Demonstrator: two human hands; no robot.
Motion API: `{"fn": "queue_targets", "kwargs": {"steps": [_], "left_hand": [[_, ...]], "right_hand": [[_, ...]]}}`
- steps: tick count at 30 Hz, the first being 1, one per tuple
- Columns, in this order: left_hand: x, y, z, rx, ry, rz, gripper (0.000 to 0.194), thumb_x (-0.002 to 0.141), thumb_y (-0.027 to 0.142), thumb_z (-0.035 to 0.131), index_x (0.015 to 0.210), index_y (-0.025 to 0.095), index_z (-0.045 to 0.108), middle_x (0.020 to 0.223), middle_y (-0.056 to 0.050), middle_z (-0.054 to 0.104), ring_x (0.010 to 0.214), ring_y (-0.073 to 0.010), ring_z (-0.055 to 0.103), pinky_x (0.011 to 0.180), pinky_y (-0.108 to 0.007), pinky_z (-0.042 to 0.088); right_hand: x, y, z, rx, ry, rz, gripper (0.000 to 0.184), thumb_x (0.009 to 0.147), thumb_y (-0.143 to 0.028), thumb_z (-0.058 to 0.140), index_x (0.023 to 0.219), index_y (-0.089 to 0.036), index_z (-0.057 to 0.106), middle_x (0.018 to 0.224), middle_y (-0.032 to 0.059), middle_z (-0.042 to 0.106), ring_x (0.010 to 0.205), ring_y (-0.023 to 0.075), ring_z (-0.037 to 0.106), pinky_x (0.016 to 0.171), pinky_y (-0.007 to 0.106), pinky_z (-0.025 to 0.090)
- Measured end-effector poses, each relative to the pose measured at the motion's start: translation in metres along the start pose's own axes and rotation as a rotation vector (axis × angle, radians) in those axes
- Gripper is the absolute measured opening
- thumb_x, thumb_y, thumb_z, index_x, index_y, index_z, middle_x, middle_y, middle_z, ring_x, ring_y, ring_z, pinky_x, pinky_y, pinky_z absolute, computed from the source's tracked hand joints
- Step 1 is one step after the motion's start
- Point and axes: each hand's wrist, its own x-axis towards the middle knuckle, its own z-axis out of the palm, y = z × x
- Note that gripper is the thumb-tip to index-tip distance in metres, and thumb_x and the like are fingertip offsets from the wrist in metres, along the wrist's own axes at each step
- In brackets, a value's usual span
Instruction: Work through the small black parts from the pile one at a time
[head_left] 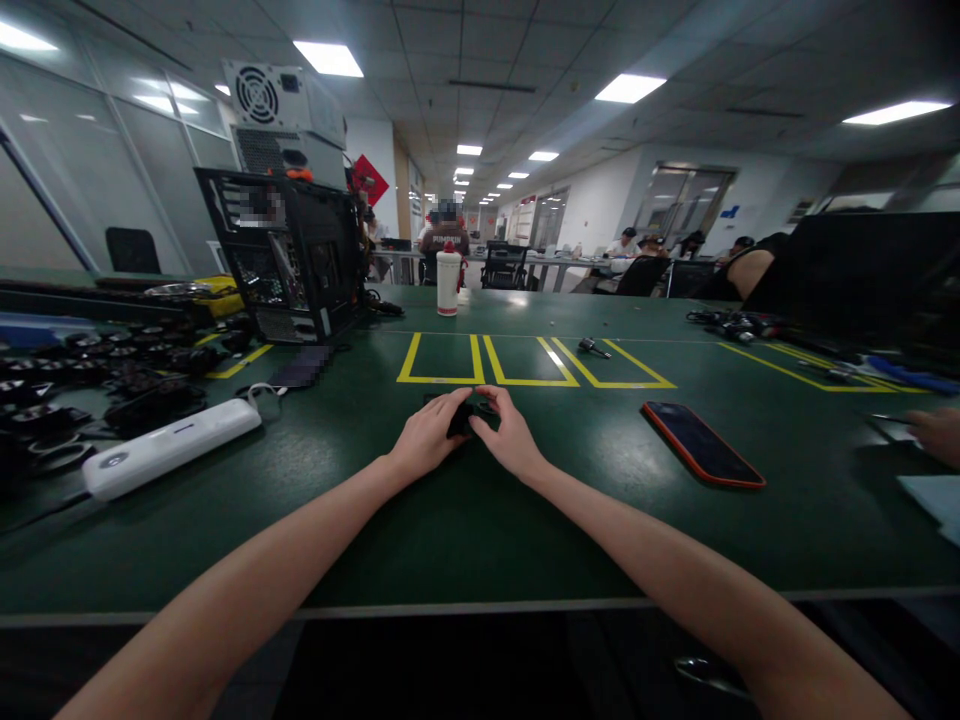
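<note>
Left hand (427, 438) grasps small black part (459, 421), partly hidden; right hand (511, 437) curls close, can't tell if gripping. Orange-cased smartphone (703, 444) lies rightward.

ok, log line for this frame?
left hand: around small black part; right hand: at it, grip unclear; phone: right of hands; cup: upright, beyond

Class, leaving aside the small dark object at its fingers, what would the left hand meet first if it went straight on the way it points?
Probably the right hand, facing the left hand across the small dark object; depth there is hard to judge.
</note>
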Motion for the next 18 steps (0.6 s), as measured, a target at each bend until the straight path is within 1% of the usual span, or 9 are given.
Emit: {"fn": "queue_targets", "kwargs": {"steps": [2, 4, 7, 9, 11, 14, 18], "left_hand": [[0.0, 0.0, 0.0, 0.001, -0.001, -0.002, 0.063, 0.07, 0.019, 0.059, 0.125, 0.022, 0.028, 0.126, -0.006, 0.045, 0.116, -0.0207, 0.043, 0.095, -0.037, 0.038], [0.0, 0.0, -0.001, 0.0, -0.005, -0.008, 0.063, 0.07, 0.02, 0.06, 0.125, 0.022, 0.028, 0.126, -0.006, 0.045, 0.116, -0.0206, 0.043, 0.095, -0.037, 0.038], [0.002, -0.001, -0.002, -0.002, -0.026, -0.027, 0.063, 0.07, 0.024, 0.06, 0.126, 0.023, 0.029, 0.124, -0.006, 0.046, 0.115, -0.0214, 0.043, 0.094, -0.039, 0.038], [0.005, -0.002, -0.003, -0.001, -0.047, -0.048, 0.064, 0.07, 0.026, 0.06, 0.125, 0.024, 0.03, 0.124, -0.006, 0.047, 0.114, -0.0229, 0.044, 0.093, -0.04, 0.039], [0.012, -0.006, -0.003, -0.001, -0.071, -0.067, 0.064, 0.069, 0.029, 0.061, 0.125, 0.023, 0.032, 0.123, -0.007, 0.048, 0.111, -0.0245, 0.047, 0.091, -0.04, 0.041], [0.027, -0.013, -0.004, 0.004, -0.121, -0.124, 0.063, 0.065, 0.032, 0.064, 0.121, 0.021, 0.038, 0.116, -0.009, 0.054, 0.104, -0.0264, 0.053, 0.086, -0.04, 0.043], [0.046, -0.025, -0.001, -0.038, -0.229, -0.228, 0.061, 0.062, 0.037, 0.066, 0.116, 0.017, 0.045, 0.111, -0.01, 0.057, 0.099, -0.0266, 0.055, 0.082, -0.038, 0.045]], "right_hand": [[0.001, 0.003, 0.001, -0.002, -0.019, 0.012, 0.037, 0.075, -0.028, 0.051, 0.111, -0.023, 0.042, 0.111, 0.0043, 0.049, 0.106, 0.0186, 0.046, 0.096, 0.039, 0.034], [0.002, 0.008, 0.001, -0.011, -0.006, 0.035, 0.037, 0.076, -0.031, 0.05, 0.11, -0.023, 0.042, 0.112, 0.0049, 0.049, 0.107, 0.0189, 0.046, 0.096, 0.039, 0.034], [0.005, 0.018, -0.004, -0.072, 0.016, 0.117, 0.036, 0.076, -0.035, 0.049, 0.109, -0.02, 0.044, 0.111, 0.0072, 0.05, 0.106, 0.0203, 0.047, 0.094, 0.041, 0.036], [0.006, 0.024, -0.008, -0.142, -0.001, 0.173, 0.038, 0.074, -0.035, 0.052, 0.108, -0.019, 0.045, 0.11, 0.0088, 0.051, 0.104, 0.0222, 0.048, 0.092, 0.042, 0.037], [0.006, 0.028, -0.01, -0.204, -0.043, 0.189, 0.043, 0.071, -0.034, 0.056, 0.109, -0.018, 0.046, 0.11, 0.01, 0.051, 0.103, 0.0241, 0.049, 0.09, 0.043, 0.038], [0.006, 0.032, -0.011, -0.269, -0.089, 0.162, 0.048, 0.068, -0.031, 0.06, 0.112, -0.017, 0.046, 0.114, 0.0121, 0.049, 0.105, 0.0267, 0.048, 0.091, 0.045, 0.038], [0.011, 0.038, -0.011, -0.311, -0.069, 0.162, 0.05, 0.067, -0.028, 0.061, 0.113, -0.017, 0.046, 0.118, 0.0131, 0.049, 0.11, 0.0292, 0.045, 0.094, 0.047, 0.034]]}}
